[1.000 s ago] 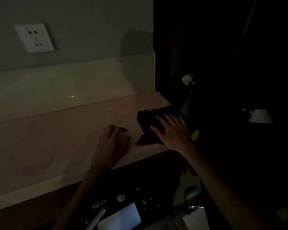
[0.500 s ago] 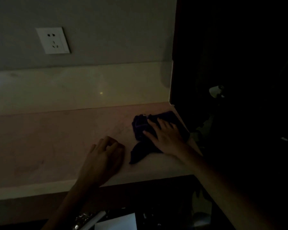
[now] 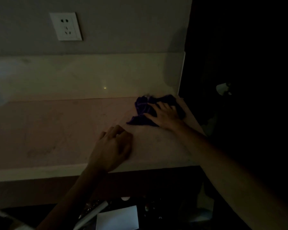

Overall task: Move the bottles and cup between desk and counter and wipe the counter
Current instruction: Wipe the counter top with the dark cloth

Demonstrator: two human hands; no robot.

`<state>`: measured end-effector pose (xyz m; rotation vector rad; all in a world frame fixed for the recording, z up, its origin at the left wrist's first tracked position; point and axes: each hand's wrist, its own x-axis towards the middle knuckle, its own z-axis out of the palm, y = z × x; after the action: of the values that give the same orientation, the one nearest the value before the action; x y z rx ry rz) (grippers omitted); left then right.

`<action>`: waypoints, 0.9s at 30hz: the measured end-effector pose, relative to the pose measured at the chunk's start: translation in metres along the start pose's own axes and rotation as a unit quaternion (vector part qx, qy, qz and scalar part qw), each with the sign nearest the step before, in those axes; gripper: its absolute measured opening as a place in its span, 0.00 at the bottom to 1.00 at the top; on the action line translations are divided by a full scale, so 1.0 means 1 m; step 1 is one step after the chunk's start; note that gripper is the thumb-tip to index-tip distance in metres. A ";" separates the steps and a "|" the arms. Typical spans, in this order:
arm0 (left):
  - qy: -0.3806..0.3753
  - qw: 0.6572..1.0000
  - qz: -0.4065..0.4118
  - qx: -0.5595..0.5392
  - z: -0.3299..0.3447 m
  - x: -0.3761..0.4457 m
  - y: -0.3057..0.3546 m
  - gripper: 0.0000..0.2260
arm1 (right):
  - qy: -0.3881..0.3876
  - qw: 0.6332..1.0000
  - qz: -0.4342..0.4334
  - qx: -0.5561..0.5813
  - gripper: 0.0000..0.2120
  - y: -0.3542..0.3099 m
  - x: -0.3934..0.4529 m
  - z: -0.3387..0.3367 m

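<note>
At the far right corner of the counter, a dark purple cloth lies bunched up, close to the low back wall and the right edge. This looks like the wiping step of the task. No bottles or cup can be seen on the counter in this dim picture, so it seems they are off it for now.

The right hand lies flat on the near right part of the cloth. Its fingers are straight and spread, and they press the cloth down onto the counter. They do not curl around it.

The left hand rests on the counter near the front edge, to the left of the cloth and not touching it. Its fingers are loosely bent and it holds nothing. It seems to be there just to steady the person.

The two hands are apart, with bare counter between them.

Most of the counter to the left looks not yet reached, and faint smudges show there. So the next move likely calls for the right hand to keep pressing down and slide the cloth to the left. The left hand sits in that path and may need to lift away.

A white wall plug is on the wall above. The room is very dark on the right.
</note>
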<state>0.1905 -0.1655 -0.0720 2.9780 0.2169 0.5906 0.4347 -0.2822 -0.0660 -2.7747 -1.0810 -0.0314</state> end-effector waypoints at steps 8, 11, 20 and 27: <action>0.025 0.996 0.050 0.067 -0.038 -0.049 -0.045 0.17 | 0.003 0.996 -0.086 0.002 0.36 -0.044 -0.200 -0.016; 0.005 0.994 0.053 0.094 -0.053 -0.058 -0.072 0.21 | 0.009 0.997 -0.069 -0.020 0.38 -0.057 -0.197 -0.017; -0.001 0.996 0.062 0.065 -0.057 -0.060 -0.099 0.19 | -0.006 0.994 -0.109 0.009 0.33 -0.073 -0.015 -0.013; 0.009 0.997 0.055 0.053 -0.050 -0.052 -0.114 0.16 | -0.010 0.997 -0.074 -0.012 0.34 -0.097 0.089 0.002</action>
<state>0.1095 -0.0580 -0.0591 3.1045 0.0883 0.6362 0.4350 -0.1515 -0.0471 -2.7159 -1.2981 -0.0347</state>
